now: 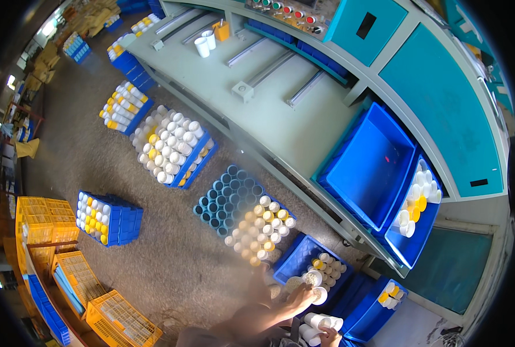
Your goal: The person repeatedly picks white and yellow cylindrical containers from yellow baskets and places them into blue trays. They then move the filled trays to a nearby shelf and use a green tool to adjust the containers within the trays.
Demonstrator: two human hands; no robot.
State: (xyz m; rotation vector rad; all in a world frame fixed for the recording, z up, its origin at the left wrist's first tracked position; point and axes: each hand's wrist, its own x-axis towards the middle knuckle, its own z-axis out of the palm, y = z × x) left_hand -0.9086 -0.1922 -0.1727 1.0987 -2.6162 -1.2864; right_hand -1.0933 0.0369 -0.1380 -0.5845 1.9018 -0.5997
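My left hand (302,299) reaches in from the lower edge, its fingers closed around a white cup (320,296) with pale, grainy contents. Another white cup (312,279) with similar contents is right beside it, above the near side of a blue crate (295,254). Lower right, my right hand (330,337) has its fingers closed on a bundle of white cups (311,335) lying on their sides. White and yellow cups (330,267) stand in the right part of the crate. A blurred skin-coloured shape lies left of my left hand; I cannot tell what it is.
Ahead, cups (267,220) fill part of a teal tray of round holders (225,194). Stacked blue crates of cups (179,144) stand on the floor to the left, yellow crates (118,317) at lower left. A machine bench (304,124) with a blue bin (370,168) runs along the right.
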